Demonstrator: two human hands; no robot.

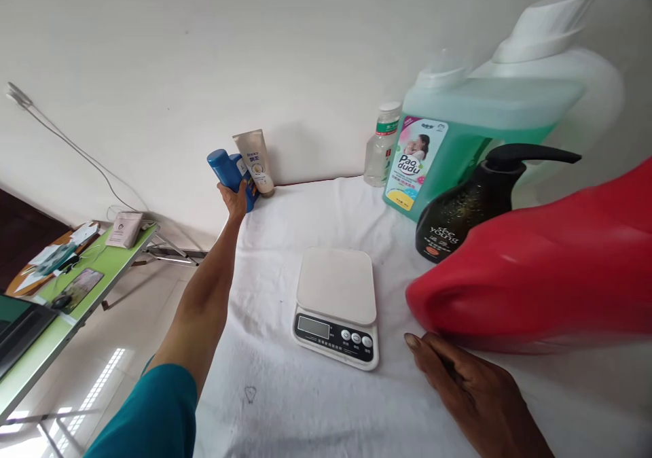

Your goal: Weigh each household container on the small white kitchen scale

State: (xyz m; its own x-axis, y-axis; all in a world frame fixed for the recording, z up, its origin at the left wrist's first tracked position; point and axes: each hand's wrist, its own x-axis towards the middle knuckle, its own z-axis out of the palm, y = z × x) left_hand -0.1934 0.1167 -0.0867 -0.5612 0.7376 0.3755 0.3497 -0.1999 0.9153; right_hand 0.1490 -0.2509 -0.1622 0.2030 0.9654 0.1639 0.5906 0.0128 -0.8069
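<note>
At the far left corner of the cloth-covered table, my left hand (235,201) is wrapped round a blue bottle (227,170), which leans to the left. Right beside it, a beige squeeze tube (255,159) stands on its cap against the wall. My right hand (471,390) rests low on the right, thumb and forefinger apart, nothing visible in it. Just above those fingers is a large red jug (550,268), partly out of frame. A white kitchen scale (336,285) with a blank display lies between the hands, its platform bare.
Behind the jug stand a black pump bottle (458,206), a green detergent jug (458,152), a white jug (595,98) and a small clear bottle (377,155). White cloth (275,363) covers the table. To the left, a green desk (96,261) holds a laptop (25,329) and mouse.
</note>
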